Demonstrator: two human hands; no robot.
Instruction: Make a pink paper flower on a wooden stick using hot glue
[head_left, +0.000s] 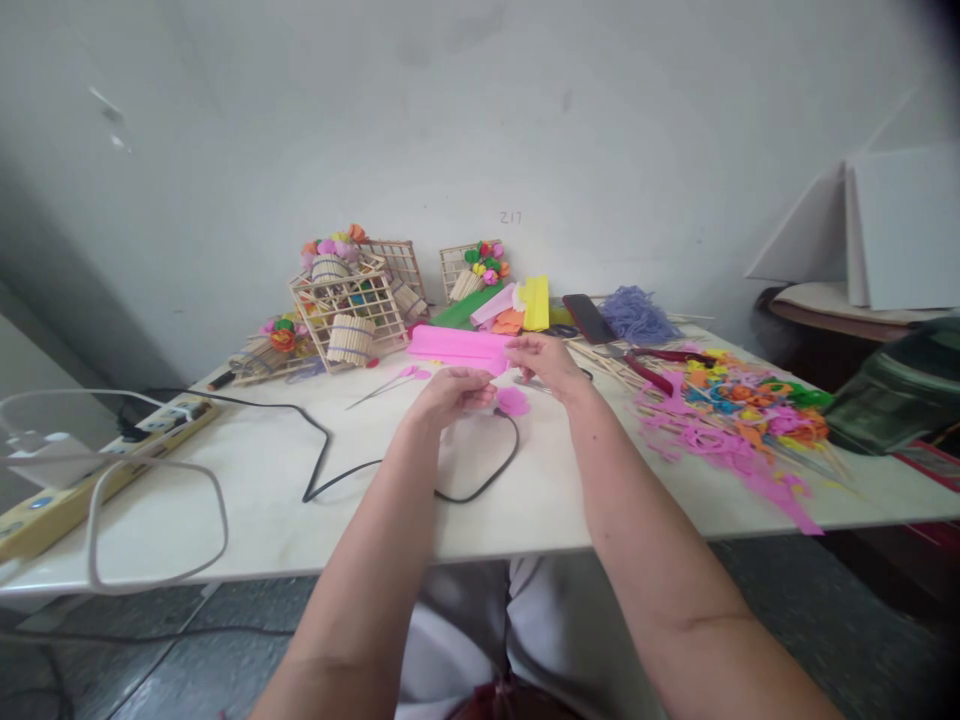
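Over the middle of the white table (262, 530), my left hand (459, 392) is closed in a pinch; what sits between its fingertips is too small to make out. My right hand (546, 364) is also closed, its fingertips in front of the right end of a folded strip of pink crepe paper (457, 343). Whether they grip anything is unclear. Just below and between my hands is a round pink paper piece (513, 402), beside a black cable (480, 495). Thin stems with pink paper petals (407, 372) lie left of my hands.
Bamboo-stick frames (367, 310) with paper flowers stand at the back left. Red-handled pliers (651, 372) lie near colourful paper scraps (739, 420) on the right. A phone (589, 318) rests beside purple shredded strands (640, 314). A power strip (105, 480) runs along the left edge.
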